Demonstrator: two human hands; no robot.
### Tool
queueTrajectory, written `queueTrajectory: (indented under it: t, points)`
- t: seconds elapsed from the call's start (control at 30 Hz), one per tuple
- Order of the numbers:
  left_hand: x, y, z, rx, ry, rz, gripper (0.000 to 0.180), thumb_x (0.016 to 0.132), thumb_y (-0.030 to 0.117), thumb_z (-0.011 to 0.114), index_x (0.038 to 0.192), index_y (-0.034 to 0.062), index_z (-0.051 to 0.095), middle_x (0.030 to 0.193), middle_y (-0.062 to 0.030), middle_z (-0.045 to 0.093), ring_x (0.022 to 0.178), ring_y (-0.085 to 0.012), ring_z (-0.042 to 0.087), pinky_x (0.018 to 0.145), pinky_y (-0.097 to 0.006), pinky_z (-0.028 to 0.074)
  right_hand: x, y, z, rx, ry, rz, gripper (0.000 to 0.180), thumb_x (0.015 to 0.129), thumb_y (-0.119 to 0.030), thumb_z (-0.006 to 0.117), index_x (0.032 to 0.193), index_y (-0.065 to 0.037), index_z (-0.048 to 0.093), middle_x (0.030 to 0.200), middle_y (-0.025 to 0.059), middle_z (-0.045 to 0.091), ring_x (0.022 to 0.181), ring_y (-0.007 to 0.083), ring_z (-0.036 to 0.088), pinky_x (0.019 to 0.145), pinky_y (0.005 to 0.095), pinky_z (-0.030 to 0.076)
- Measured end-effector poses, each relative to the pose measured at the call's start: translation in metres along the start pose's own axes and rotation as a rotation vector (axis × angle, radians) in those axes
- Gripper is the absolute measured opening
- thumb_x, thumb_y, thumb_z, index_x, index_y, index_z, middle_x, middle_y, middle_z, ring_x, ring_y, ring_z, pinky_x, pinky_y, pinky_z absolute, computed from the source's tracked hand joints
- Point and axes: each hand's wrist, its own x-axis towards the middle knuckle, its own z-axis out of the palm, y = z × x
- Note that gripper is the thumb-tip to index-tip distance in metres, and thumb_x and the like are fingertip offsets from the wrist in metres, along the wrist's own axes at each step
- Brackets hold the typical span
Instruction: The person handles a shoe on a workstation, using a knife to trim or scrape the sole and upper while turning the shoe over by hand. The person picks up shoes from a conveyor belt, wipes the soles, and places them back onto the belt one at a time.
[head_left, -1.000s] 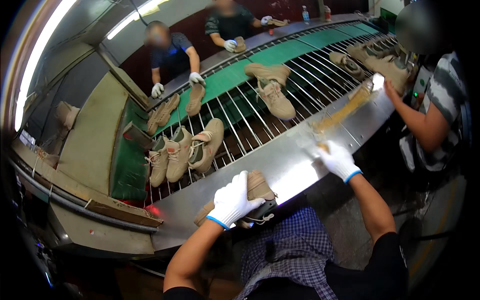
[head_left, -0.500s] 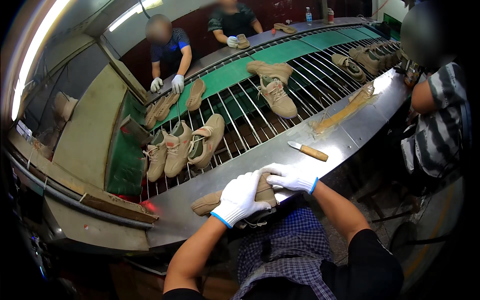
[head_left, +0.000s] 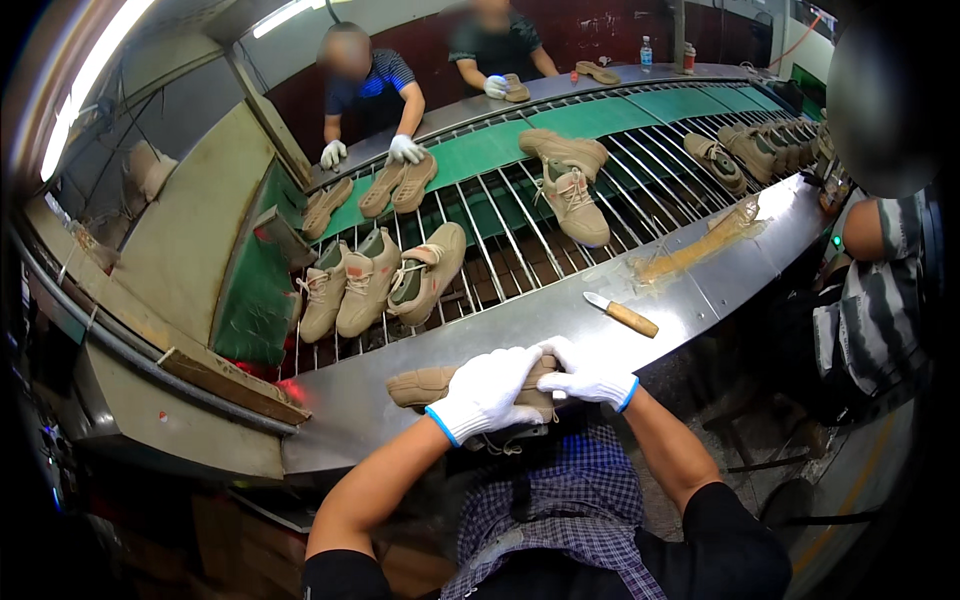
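A tan lace-up shoe (head_left: 420, 386) lies on its side at the near edge of the metal counter, its ridged sole turned away from me. My left hand (head_left: 492, 390), in a white knit glove with a blue cuff, is closed around its middle. My right hand (head_left: 590, 378), gloved the same way, grips the end at the right, and the two hands touch there. Pale laces hang below the left hand. Much of the upper is hidden by the gloves. Beyond my right hand, a wooden-handled knife (head_left: 622, 314) rests on the counter.
Tan shoes (head_left: 366, 285) stand on the metal roller conveyor (head_left: 490, 240) ahead; more shoes (head_left: 745, 150) sit at far right. Across it, a co-worker's gloved hand (head_left: 406, 150) touches loose soles (head_left: 414, 184). Dried glue (head_left: 700, 245) marks the counter. Another person (head_left: 875, 280) is at right.
My view has shifted slightly, while both hands keep hold of the shoe with little movement. Across the conveyor, the co-worker's hand has moved right, and a sole now lies beside the rightmost one.
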Motion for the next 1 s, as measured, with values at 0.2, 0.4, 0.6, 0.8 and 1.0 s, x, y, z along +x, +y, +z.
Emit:
queueTrajectory:
  t: [0.2,0.4,0.6,0.8,1.0]
  points:
    - [-0.008,0.005,-0.001,-0.028,0.08,-0.051,0.089,0.068,0.04,0.095,0.14,0.0039,0.057,0.126,-0.02,0.069,0.116,-0.0411,0.068,0.101,-0.048,0.055,0.012,-0.073,0.03,-0.44,0.24,0.124,0.068,0.086,-0.048,0.083,0.129,0.0,0.063,0.125,0.0276,0.066,0.116,0.0449,0.068,0.103,0.0488,0.055]
    - [-0.063,0.035,0.068,0.115,0.693,0.097,0.09,0.065,0.027,0.096,0.141,0.0005,0.057,0.14,-0.0242,0.058,0.129,-0.047,0.058,0.114,-0.056,0.048,0.011,-0.056,0.003,0.118,0.07,0.28,0.047,0.101,-0.043,0.069,0.133,-0.009,0.068,0.114,0.0148,0.074,0.085,0.0229,0.073,0.073,0.037,0.062]
    - [-0.087,0.015,0.129,0.514,0.91,-0.094,0.06,0.077,0.011,0.077,0.136,0.0083,0.066,0.139,-0.0158,0.061,0.126,-0.0345,0.06,0.106,-0.051,0.052,0.0,-0.044,0.039,-0.095,0.172,0.033,0.035,0.11,-0.033,0.054,0.127,-0.006,0.069,0.119,0.0179,0.073,0.114,0.036,0.071,0.101,0.0429,0.054]
    - [-0.091,0.005,0.012,0.047,1.046,0.008,0.072,0.07,0.018,0.096,0.133,0.0027,0.065,0.123,-0.0203,0.072,0.106,-0.0403,0.073,0.096,-0.047,0.06,0.003,-0.106,0.024,0.109,0.415,-0.341,0.039,0.106,-0.012,0.058,0.141,0.003,0.062,0.129,0.0194,0.069,0.121,0.0302,0.069,0.105,0.0385,0.053]
    - [-0.071,0.013,-0.022,-0.446,1.087,-0.166,0.087,0.06,0.019,0.104,0.135,-0.0028,0.067,0.121,-0.022,0.074,0.109,-0.0371,0.075,0.097,-0.042,0.061,0.016,-0.133,0.023,0.209,0.547,-0.431,0.059,0.108,-0.018,0.058,0.157,0.008,0.04,0.147,0.0245,0.058,0.135,0.0288,0.059,0.115,0.0403,0.046]
